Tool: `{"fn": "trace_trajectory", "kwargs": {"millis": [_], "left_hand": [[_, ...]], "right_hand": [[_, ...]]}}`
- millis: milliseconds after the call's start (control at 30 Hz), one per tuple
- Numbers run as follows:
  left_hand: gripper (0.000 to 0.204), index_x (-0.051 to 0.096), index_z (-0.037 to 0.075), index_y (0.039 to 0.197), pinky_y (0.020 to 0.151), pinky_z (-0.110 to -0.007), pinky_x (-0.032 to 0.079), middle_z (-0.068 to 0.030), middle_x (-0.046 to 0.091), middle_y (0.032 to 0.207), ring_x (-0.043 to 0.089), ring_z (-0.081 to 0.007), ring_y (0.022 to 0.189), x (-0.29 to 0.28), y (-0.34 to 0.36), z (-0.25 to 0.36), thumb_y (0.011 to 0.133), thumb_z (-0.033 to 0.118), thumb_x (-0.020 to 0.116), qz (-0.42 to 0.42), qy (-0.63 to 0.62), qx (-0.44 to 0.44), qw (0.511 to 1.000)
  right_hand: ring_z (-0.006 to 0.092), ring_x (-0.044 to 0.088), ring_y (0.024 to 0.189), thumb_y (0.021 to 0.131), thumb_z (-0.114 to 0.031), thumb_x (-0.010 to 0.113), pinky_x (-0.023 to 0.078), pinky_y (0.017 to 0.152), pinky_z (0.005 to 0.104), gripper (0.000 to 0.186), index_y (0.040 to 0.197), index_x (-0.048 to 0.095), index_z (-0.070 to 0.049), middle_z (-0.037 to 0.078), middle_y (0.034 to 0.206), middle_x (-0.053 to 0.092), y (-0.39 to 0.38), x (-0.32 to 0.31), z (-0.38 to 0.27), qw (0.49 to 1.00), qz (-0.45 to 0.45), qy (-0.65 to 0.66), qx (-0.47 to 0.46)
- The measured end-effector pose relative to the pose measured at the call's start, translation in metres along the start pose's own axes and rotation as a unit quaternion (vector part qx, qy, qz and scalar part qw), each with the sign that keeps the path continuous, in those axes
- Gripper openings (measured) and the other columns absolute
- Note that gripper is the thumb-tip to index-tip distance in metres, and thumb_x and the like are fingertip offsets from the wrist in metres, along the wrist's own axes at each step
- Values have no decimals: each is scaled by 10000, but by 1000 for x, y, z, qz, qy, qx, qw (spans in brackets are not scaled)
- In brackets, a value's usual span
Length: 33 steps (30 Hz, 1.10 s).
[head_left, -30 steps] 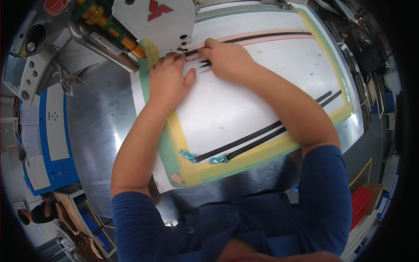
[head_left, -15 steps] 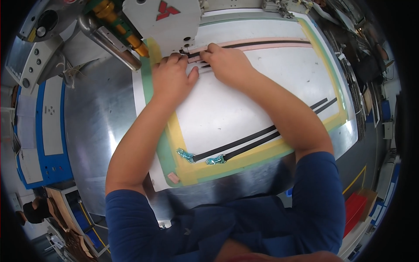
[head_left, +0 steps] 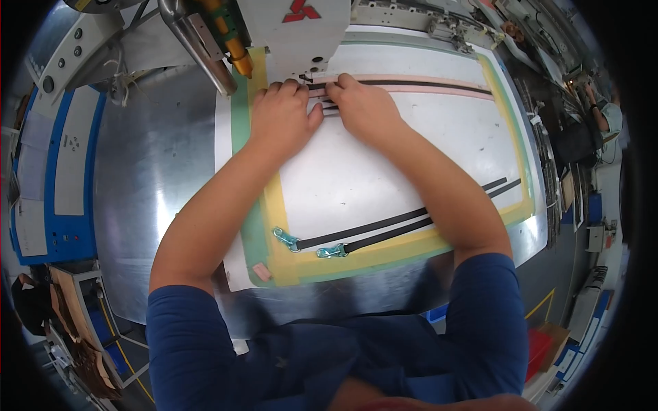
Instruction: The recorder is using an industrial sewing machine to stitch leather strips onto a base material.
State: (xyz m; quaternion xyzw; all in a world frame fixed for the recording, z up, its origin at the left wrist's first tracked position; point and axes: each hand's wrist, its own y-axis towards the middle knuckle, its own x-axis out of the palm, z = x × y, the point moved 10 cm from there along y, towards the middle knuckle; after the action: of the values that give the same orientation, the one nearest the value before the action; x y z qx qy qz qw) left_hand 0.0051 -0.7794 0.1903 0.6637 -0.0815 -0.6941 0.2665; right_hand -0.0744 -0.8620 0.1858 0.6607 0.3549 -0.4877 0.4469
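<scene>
A long black webbing strap [head_left: 426, 84] lies along a pink strip [head_left: 460, 93] on a white sheet [head_left: 356, 161]. My right hand [head_left: 367, 108] is closed on the strap with bent fingers, close to its left end. Beside it, my left hand [head_left: 282, 115] has its fingers curled down at the strap's end and its thumb held out; the fingertips are partly hidden. Just beyond both hands stands the white head of a sewing machine [head_left: 291, 41]. Two more black straps [head_left: 384, 225] lie nearer me, each ending in a metal snap hook [head_left: 332, 251].
Yellow tape [head_left: 377, 257] and green tape border the sheet on a metal table [head_left: 147, 171]. A brass-coloured nozzle [head_left: 236, 55] and a steel tube [head_left: 199, 44] hang left of the machine head. A blue-and-white cabinet [head_left: 75, 171] stands left. Another person [head_left: 606, 120] is at the far right.
The view has shifted slightly. My right hand has come a little nearer the left one along the strap, and both stay by the machine head. The two hooked straps lie as before.
</scene>
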Motion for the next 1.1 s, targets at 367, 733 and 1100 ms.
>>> {"fn": "trace_trajectory", "kwargs": {"millis": [367,733,1100], "left_hand": [[409,764,34,1155,921,-437,498,-107,726,1081,669,-303,1049,-2,1,0,881,336,730,-3,17,5,1000],[367,760,141,1210,913,-454,499,-92,704,1152,656,-307,1074,2,2,8,906,338,704,-21,23,11,999],[382,750,126,1234,1031,-475,455,-83,685,1250,607,-291,1199,4,-3,-1,932,347,673,-24,33,13,999]], "right_hand": [[340,736,896,930,-63,580,607,767,454,213,1104,699,-34,142,1112,639,4,1,-4,1000,-13,0,-2],[320,734,952,924,-65,562,599,756,451,333,1235,682,-75,118,1144,657,-1,4,5,999,-33,0,9],[328,724,1023,927,-4,542,586,877,447,423,1305,694,-117,99,1197,659,-25,-12,59,998,-32,15,50]]}}
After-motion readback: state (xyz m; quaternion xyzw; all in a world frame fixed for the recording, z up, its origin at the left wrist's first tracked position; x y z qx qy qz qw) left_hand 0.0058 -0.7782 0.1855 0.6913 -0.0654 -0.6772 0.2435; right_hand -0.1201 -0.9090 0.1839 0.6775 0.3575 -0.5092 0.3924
